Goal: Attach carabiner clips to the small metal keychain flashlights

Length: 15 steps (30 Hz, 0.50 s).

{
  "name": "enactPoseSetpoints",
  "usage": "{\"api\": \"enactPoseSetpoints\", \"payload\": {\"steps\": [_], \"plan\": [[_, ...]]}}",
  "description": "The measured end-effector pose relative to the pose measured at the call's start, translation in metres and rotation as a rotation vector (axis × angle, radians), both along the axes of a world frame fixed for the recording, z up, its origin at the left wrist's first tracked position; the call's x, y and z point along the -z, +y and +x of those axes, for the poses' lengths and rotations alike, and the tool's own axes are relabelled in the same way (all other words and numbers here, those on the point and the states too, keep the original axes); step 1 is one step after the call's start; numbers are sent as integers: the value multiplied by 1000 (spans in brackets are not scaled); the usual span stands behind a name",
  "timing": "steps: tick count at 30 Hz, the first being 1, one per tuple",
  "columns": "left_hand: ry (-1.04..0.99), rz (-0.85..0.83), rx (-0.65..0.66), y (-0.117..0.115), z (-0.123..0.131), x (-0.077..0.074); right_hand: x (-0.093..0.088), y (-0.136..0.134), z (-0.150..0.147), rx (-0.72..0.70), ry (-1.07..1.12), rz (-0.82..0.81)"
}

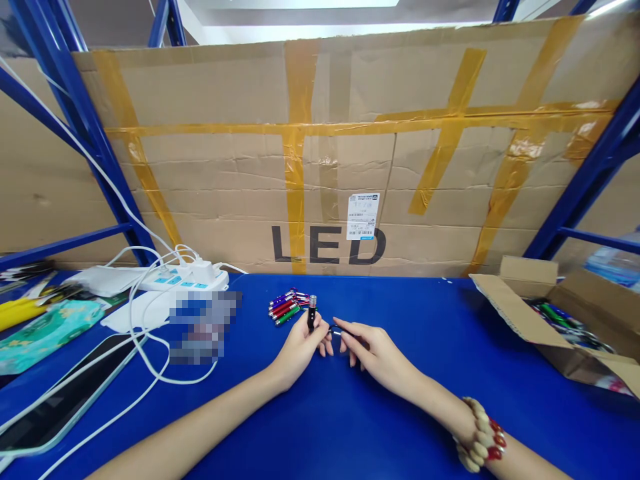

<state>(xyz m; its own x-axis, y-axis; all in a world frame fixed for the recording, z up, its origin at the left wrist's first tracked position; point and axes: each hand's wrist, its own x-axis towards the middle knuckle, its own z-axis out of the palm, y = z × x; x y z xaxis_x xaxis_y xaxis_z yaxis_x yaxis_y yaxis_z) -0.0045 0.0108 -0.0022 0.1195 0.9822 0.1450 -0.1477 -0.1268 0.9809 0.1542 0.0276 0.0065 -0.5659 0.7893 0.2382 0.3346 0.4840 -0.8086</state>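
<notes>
My left hand (303, 347) is closed around a small black penlight (312, 315), held upright with its silver end up. My right hand (375, 350) pinches a thin dark loop with a silver bit (337, 331), which sits between the fingertips of both hands. It looks like a keychain clasp, though it is too small to be sure, and whether it joins the penlight is hidden. Just behind my left hand lies a small pile of metallic penlights (286, 309) in purple, red and green.
At the right stands an open cardboard box (545, 340) with many penlights inside. On the left are a phone (65, 393), white cables (165, 381), a power strip (185, 279) and a teal packet (55, 333). A tall cardboard sheet (215, 180) closes off the blue table's back.
</notes>
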Motion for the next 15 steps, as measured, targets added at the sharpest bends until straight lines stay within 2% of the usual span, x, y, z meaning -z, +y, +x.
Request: {"api": "enactPoseSetpoints", "payload": {"steps": [4,7,11,15], "plan": [[-8,-33,62,1,0,3,-3,-2,-1,33,116,-239],[-14,-53,94,2,-1,5,-4,-1,-1,23,167,-323],[13,-76,109,1,0,4,-1,4,-1,19,189,-356],[35,-31,97,0,1,4,-1,5,1,45,112,-265]]}}
